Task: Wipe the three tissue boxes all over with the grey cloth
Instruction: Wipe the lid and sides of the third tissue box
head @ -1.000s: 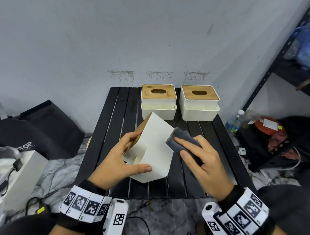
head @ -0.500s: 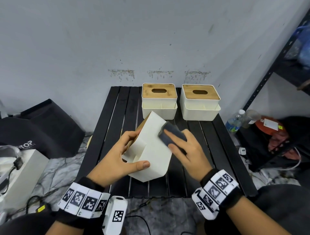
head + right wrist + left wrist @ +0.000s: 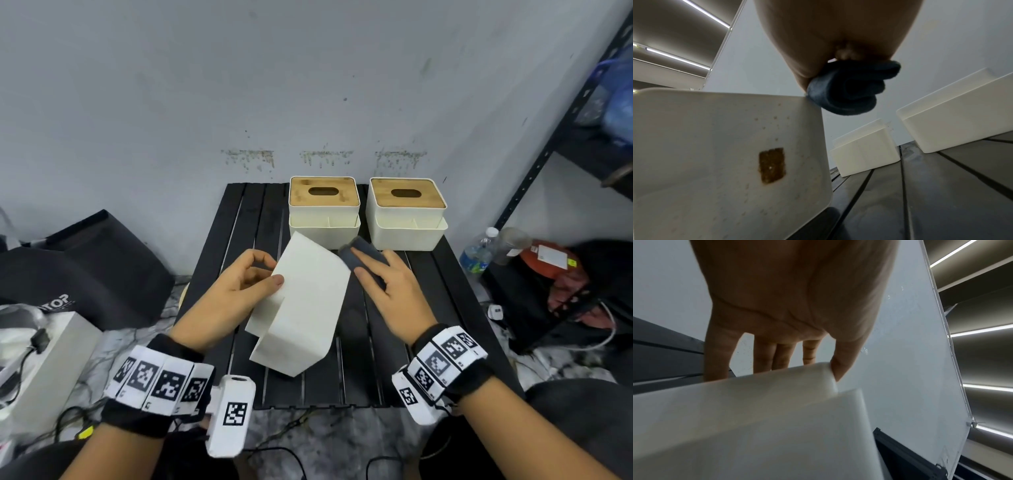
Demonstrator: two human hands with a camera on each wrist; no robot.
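A white tissue box [image 3: 301, 301] stands tilted on the black slatted table [image 3: 387, 370], its plain underside toward me. My left hand [image 3: 270, 270] grips its upper left edge, thumb in front and fingers behind. My right hand [image 3: 363, 263] holds the bunched grey cloth [image 3: 356, 255] against the box's far right corner. The right wrist view shows the cloth [image 3: 849, 91] at that corner and a brown patch [image 3: 772, 165] on the box's side [image 3: 715, 194]. Two more boxes with wooden lids [image 3: 323, 212] [image 3: 406, 216] stand upright at the table's back.
A wall rises right behind the table. A water bottle [image 3: 478, 251] and a black metal shelf [image 3: 548, 164] are to the right. A black bag [image 3: 85, 267] and a white case [image 3: 51, 359] lie left. Cables run over the floor in front.
My right hand slid the cloth from the box's right side up to its far corner. My left hand shifted its grip upward, and the box turned its underside more toward me.
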